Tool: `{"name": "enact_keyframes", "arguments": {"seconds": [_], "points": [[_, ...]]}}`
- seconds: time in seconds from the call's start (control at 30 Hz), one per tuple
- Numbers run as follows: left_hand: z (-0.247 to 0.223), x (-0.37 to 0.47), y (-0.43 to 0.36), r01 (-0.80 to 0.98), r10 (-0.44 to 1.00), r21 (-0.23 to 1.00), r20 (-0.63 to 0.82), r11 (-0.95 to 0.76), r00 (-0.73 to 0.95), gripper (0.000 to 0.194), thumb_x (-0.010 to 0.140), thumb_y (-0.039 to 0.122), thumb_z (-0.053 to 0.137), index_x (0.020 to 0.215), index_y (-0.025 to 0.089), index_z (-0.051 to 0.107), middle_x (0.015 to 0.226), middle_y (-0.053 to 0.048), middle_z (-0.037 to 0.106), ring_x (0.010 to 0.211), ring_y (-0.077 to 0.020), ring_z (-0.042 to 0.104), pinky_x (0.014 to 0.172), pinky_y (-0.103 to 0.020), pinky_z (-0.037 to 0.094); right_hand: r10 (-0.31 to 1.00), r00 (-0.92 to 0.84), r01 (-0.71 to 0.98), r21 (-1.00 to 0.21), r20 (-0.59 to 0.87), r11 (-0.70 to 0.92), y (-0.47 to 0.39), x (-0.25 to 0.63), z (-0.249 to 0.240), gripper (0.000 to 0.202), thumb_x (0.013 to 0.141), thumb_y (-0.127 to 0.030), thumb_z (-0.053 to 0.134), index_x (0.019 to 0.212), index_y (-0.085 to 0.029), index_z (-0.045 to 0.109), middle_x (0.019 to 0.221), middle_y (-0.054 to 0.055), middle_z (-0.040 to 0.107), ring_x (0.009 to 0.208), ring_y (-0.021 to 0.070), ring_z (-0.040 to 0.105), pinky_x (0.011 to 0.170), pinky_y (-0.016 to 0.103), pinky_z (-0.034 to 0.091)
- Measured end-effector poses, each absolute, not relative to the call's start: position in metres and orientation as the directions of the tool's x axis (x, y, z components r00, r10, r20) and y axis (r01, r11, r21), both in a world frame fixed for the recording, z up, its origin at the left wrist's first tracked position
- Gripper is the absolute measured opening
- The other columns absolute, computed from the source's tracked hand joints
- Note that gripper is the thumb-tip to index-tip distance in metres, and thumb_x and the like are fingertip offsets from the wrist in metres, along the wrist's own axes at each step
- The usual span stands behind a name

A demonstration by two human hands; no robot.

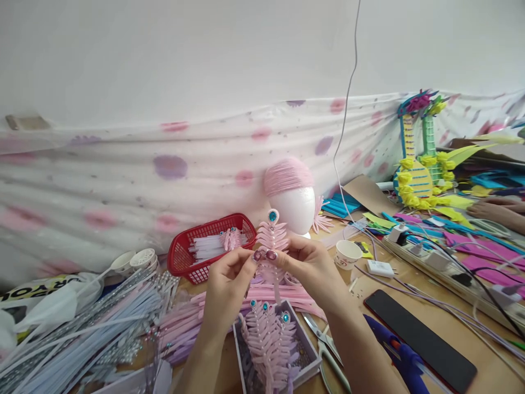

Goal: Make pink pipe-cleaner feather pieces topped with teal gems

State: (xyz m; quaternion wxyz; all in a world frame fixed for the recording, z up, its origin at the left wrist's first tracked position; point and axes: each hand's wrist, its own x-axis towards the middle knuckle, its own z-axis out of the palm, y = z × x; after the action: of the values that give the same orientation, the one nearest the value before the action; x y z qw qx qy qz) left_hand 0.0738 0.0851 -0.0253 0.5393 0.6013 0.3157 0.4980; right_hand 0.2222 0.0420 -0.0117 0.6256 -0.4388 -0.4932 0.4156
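Note:
Between both hands, upright, is a pink feather-shaped ornament (pixel 272 235) made of pipe cleaners, with a blue gem at its tip and small pearls down its middle. My left hand (pixel 229 276) pinches it from the left, thumb and finger closed. From the right, my right hand (pixel 307 268) pinches it the same way, the two thumbs almost meeting. Below the hands a white box (pixel 305 369) holds several similar pink ornaments (pixel 268 339) with blue gems. Behind the held piece stands a white foam head (pixel 293 208) wrapped in pink strands on top.
A red basket (pixel 180 254) holds white sticks. Pipe cleaner bundles (pixel 102 323) lie left. On the right are scissors (pixel 326 347), a blue glue gun (pixel 396 350), a black phone (pixel 420 336), a paper cup (pixel 348 254) and a power strip (pixel 435 273). Another person's hand (pixel 498 210) rests far right.

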Motion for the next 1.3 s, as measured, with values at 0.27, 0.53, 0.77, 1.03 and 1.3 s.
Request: {"name": "enact_keyframes", "arguments": {"seconds": [0.27,0.53,0.77,1.03,1.3], "points": [[-0.028,0.069,0.095,-0.1,0.865,0.991,0.124,-0.086,0.486,0.039,0.073,0.052,0.074,0.073,0.013,0.068,0.05,0.005,0.045,0.042,-0.005,0.036,0.04,-0.018,0.027,0.961,0.117,-0.017,-0.967,0.249,0.253,0.046,0.235,-0.013,0.04,0.066,-0.056,0.078,0.068,-0.017,0.067,0.062,0.0,0.059,0.063,0.014,0.052,0.054,0.025,0.04],[-0.031,0.076,0.1,-0.334,0.845,0.911,-0.027,0.24,0.534,0.043,0.052,0.044,0.09,0.063,0.011,0.065,0.046,0.009,0.045,0.033,0.0016,0.025,0.031,-0.013,0.021,0.973,0.118,-0.093,-0.973,0.199,0.21,0.047,0.229,-0.012,0.039,0.063,-0.05,0.082,0.067,-0.016,0.063,0.059,-0.003,0.052,0.056,0.0095,0.042,0.049,0.022,0.031],[-0.029,0.069,0.101,-0.393,0.801,0.857,-0.036,0.332,0.598,0.041,0.048,0.04,0.092,0.059,0.01,0.067,0.044,0.007,0.05,0.03,0.0039,0.025,0.029,-0.009,0.021,0.953,0.07,-0.149,-0.941,0.296,0.304,0.044,0.22,-0.009,0.031,0.067,-0.043,0.082,0.073,-0.016,0.067,0.066,-0.002,0.059,0.058,0.0089,0.047,0.055,0.022,0.037],[-0.032,0.07,0.096,-0.427,0.603,0.754,0.05,0.5,0.796,0.032,0.061,0.036,0.088,0.067,0.012,0.067,0.048,0.006,0.051,0.031,0.0047,0.017,0.028,-0.006,0.02,0.946,0.131,-0.099,-0.946,0.296,0.31,0.036,0.218,-0.005,0.037,0.066,-0.049,0.081,0.071,-0.016,0.065,0.061,-0.002,0.055,0.055,0.0088,0.043,0.049,0.022,0.032],[-0.043,0.072,0.1,-0.406,0.471,0.589,0.048,0.699,0.881,0.026,0.069,0.029,0.084,0.066,0.012,0.064,0.048,0.008,0.048,0.032,0.0036,0.009,0.027,-0.003,0.024,0.957,0.121,-0.118,-0.954,0.262,0.276,0.035,0.213,0.0,0.045,0.063,-0.057,0.08,0.07,-0.016,0.063,0.057,-0.004,0.051,0.049,0.0071,0.038,0.045,0.021,0.029]]}}
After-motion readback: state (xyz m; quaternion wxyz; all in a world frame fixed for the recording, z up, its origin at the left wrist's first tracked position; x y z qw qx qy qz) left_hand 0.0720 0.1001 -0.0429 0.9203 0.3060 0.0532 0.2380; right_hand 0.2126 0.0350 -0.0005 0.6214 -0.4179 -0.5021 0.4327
